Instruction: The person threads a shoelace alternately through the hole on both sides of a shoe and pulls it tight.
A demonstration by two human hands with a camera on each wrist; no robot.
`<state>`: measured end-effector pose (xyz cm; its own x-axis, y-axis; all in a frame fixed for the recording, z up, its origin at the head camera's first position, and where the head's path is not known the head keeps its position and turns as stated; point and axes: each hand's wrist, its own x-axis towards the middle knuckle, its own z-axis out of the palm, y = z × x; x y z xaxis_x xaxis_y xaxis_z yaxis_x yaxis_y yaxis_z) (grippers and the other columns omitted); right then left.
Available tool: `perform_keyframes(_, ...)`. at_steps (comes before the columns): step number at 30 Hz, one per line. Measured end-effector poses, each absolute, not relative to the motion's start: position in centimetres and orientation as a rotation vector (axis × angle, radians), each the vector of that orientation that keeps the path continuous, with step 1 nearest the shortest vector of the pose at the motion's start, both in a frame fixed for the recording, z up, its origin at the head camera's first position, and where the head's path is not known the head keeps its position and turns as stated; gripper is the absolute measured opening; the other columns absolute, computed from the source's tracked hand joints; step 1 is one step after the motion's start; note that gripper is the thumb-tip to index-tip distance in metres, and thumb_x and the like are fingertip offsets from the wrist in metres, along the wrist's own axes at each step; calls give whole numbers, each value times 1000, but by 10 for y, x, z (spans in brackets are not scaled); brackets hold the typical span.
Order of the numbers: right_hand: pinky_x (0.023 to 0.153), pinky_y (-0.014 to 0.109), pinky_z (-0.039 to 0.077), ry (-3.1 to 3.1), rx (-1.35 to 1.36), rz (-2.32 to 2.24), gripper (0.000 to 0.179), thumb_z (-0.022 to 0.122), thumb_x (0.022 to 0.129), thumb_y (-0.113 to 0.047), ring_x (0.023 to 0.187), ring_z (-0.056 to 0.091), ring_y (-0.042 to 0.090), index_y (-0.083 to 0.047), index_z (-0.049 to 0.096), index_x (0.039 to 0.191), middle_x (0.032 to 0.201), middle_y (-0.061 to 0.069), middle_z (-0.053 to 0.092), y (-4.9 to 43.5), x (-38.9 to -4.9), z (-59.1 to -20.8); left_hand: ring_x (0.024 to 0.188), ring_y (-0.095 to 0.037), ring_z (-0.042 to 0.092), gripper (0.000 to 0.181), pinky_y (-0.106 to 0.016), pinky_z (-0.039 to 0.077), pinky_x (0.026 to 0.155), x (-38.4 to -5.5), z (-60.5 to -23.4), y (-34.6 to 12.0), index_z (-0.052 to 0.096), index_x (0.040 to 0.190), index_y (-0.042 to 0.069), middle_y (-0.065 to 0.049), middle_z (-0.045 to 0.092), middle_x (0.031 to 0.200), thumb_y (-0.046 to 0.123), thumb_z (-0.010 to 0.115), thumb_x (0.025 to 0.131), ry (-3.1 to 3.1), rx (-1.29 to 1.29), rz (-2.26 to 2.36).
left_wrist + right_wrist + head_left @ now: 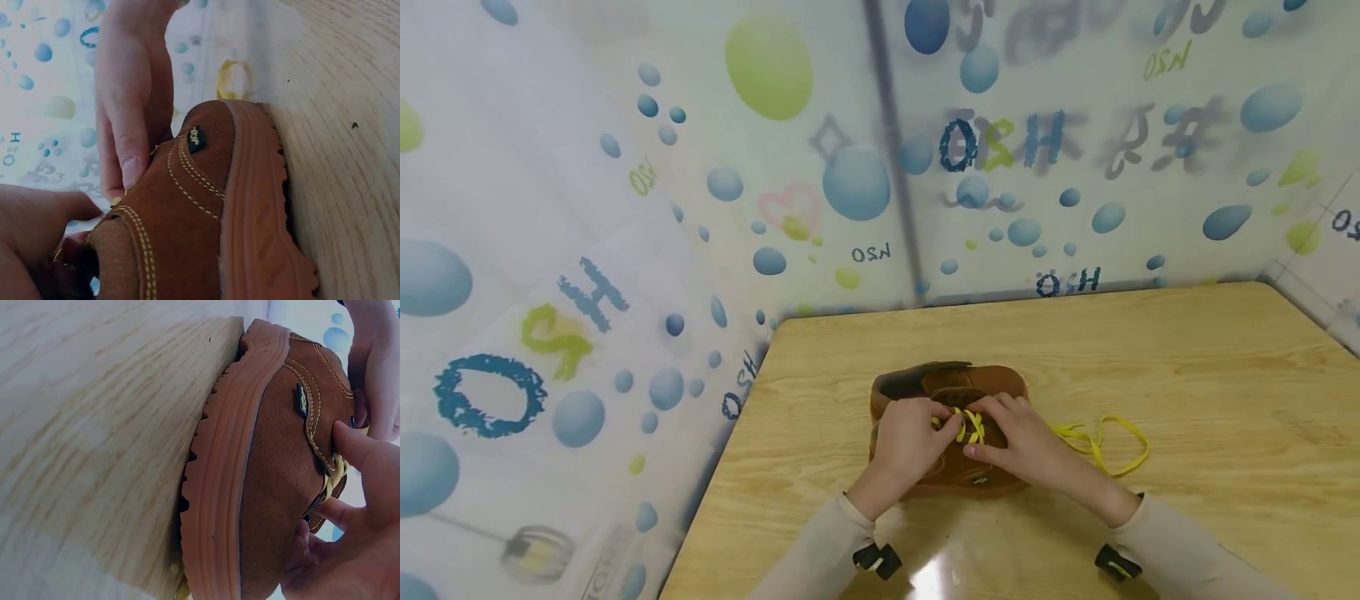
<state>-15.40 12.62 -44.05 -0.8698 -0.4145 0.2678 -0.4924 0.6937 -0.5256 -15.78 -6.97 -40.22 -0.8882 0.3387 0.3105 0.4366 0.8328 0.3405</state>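
A brown suede shoe with yellow stitching sits on the table, its toe to the right. Yellow lace criss-crosses its front between my hands. My left hand is over the ankle side and pinches the lace between thumb and index finger near the upper eyelets. Over the toe side, my right hand rests with fingers spread. In the right wrist view its thumb touches the stitched eyelet flap, and the index finger lies at the lace. The palm hides part of the toe.
A long loose end of yellow lace loops over the wooden table right of the shoe. Behind and to the left stand wall panels printed with blue and green bubbles. A black strap device hangs at each wrist.
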Motion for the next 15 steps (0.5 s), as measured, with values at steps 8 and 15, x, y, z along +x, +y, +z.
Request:
perform_keyframes(8,85,40,45,-2755,745,891,54,71,88,-49,100,50,19,-14,59,127,117,5,60,127,-154,-439,41,2,29,19,-11,20,39,-159,-403,-70,78,73,19,10,53,53,24,68,89,-2761,-715,-585)
perform_keyframes(15,86,41,47,-2772,738,888,56,69,88,-51,103,52,21,-14,58,129,119,6,60,127,-153,-439,49,-2,49,24,-16,38,49,-166,-386,-98,75,78,17,7,68,67,28,65,96,-2793,-786,-603)
